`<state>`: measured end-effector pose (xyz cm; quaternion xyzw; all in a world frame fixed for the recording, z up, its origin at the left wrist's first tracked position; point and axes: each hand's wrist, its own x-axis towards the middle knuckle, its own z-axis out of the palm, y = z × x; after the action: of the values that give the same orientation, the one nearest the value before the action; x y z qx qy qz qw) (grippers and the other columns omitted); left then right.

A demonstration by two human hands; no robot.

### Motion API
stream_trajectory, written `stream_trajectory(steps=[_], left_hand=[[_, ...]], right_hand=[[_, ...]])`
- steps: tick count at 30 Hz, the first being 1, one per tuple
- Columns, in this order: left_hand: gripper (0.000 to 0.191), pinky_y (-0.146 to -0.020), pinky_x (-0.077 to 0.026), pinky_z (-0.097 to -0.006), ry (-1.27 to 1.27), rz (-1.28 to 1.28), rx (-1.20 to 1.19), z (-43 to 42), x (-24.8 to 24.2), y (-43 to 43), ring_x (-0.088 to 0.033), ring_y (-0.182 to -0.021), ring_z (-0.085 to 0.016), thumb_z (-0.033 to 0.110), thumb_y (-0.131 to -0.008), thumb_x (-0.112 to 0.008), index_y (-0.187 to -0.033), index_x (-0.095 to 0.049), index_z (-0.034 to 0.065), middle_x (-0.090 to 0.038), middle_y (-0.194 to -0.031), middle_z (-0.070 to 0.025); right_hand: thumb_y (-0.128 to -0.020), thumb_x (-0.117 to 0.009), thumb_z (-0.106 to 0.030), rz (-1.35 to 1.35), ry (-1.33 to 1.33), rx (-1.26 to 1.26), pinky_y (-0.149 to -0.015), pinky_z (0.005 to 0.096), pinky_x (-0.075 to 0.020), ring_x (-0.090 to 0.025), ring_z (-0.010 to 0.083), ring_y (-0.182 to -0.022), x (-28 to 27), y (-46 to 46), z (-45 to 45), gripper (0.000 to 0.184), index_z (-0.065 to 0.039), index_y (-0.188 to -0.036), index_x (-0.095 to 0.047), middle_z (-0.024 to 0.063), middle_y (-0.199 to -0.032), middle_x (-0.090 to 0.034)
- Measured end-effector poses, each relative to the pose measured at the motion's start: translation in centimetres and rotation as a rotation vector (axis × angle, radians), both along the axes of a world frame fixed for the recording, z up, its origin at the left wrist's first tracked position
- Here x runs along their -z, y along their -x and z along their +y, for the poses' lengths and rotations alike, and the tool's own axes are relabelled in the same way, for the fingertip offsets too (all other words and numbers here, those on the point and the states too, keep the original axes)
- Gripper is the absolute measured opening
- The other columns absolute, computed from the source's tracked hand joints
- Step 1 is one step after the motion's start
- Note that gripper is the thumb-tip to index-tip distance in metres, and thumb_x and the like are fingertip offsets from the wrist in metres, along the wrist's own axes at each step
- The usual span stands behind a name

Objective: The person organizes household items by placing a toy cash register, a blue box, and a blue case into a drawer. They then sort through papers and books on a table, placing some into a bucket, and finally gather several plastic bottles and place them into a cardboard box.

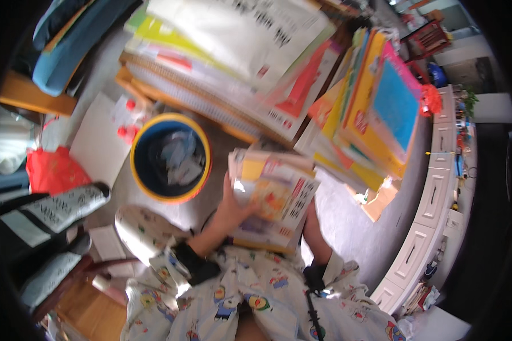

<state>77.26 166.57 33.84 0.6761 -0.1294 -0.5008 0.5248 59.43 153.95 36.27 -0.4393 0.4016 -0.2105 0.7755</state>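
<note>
A small stack of paperback books [275,200] is held up in front of my lap, the top cover pale with an orange picture and large dark printed characters. My left hand [234,206] grips its left side, thumb spread over the cover. On the right side my right hand [310,217] supports the stack; its fingers are mostly hidden behind the books. Just beyond are a tall pile of books and papers [222,81] with a white plastic bag [239,34] on top, and another book stack [367,111] with yellow, pink and blue covers to its right.
A yellow-rimmed bin [133,157] with crumpled waste stands left of my hands. Further left are a red bag [55,170], red-capped bottles [129,133] and black wrapped packages [59,213]. A white drawer cabinet [418,243] runs along the right. Torn cardboard [382,200] lies below the right stack.
</note>
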Motion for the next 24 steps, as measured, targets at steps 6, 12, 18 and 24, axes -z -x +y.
stream_trajectory(steps=[6, 12, 18, 24], left_hand=[[0.097, -0.097, -0.04, -0.0362, 0.305, 0.345, -0.189, 1.6, -2.0, 0.4, -0.046, -0.114, -0.024, -0.004, -0.069, -0.069, -0.141, -0.004, 0.0081, -0.042, -0.126, -0.0131], [0.1, -0.1, -0.036, -0.0365, 0.272, 0.253, -0.247, 5.3, -5.8, 0.1, -0.041, -0.119, -0.023, -0.009, -0.072, -0.06, -0.143, 0.007, 0.0133, -0.034, -0.132, -0.0129], [0.094, -0.107, -0.023, -0.0393, 0.608, 0.022, -0.055, 4.1, -12.4, -1.0, -0.023, -0.132, -0.026, -0.002, -0.08, -0.058, -0.142, 0.012, 0.0066, -0.02, -0.142, -0.0165], [0.085, -0.096, -0.035, -0.0392, 0.911, -0.152, 0.251, -1.8, -17.4, -5.1, -0.04, -0.118, -0.022, 0.018, -0.085, -0.062, -0.146, -0.004, 0.0114, -0.03, -0.137, -0.0125]], right_hand=[[-0.069, -0.075, -0.016, 0.346, 0.405, -0.369, -0.096, 0.034, -0.0406, -0.049, 0.0234, -0.116, -2.6, -2.2, -0.2, 0.103, -0.005, -0.144, -0.004, 0.0168, -0.127, -0.046], [-0.07, -0.076, -0.023, 0.279, 0.532, -0.513, -0.097, 0.0366, -0.0389, -0.049, 0.0307, -0.117, -5.9, -3.5, 0.9, 0.108, -0.006, -0.145, -0.001, 0.0196, -0.131, -0.044], [-0.072, -0.074, -0.011, -0.099, 0.305, -0.418, -0.093, 0.0367, -0.0429, -0.051, 0.0232, -0.112, -9.6, -1.9, -0.4, 0.083, -0.006, -0.137, -0.024, 0.0119, -0.125, -0.048], [-0.093, -0.042, -0.041, 0.118, 0.757, 0.215, -0.084, 0.0371, -0.0469, -0.053, 0.0236, -0.104, -19.7, 1.7, -7.7, 0.053, -0.003, -0.13, -0.038, 0.0115, -0.118, -0.05]])
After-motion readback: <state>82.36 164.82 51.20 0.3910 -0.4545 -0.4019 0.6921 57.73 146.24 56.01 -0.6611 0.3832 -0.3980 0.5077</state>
